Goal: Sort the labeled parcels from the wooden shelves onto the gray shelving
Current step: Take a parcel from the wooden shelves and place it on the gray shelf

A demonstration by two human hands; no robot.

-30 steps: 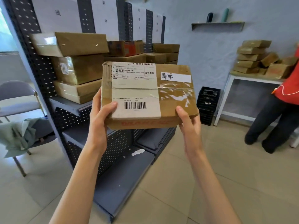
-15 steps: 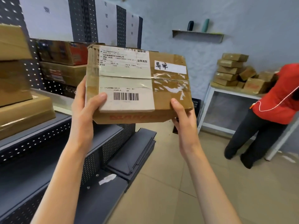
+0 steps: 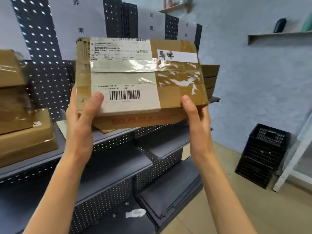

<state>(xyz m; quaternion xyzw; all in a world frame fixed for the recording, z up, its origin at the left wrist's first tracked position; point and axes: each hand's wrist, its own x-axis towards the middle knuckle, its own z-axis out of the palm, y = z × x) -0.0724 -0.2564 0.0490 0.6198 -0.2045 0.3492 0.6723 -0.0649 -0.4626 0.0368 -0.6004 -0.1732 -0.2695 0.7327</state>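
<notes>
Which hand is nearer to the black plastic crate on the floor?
Right. The right hand grips the parcel's lower right corner, on the side of the black crate; the left hand grips the lower left corner, farther away.

hidden: fingers behind parcel | blurred: label text | cut off: left boxes

Parcel, cardboard, top face:
- White shipping label, left and centre: barcode near its lower edge; printed lines too blurred to read.
- White strip, top right corner: two handwritten characters, "异常".
- Red print along the front edge: illegible.

White sheets on the gray shelving's pegboard: single characters, among them "常", "处", "理".
</notes>
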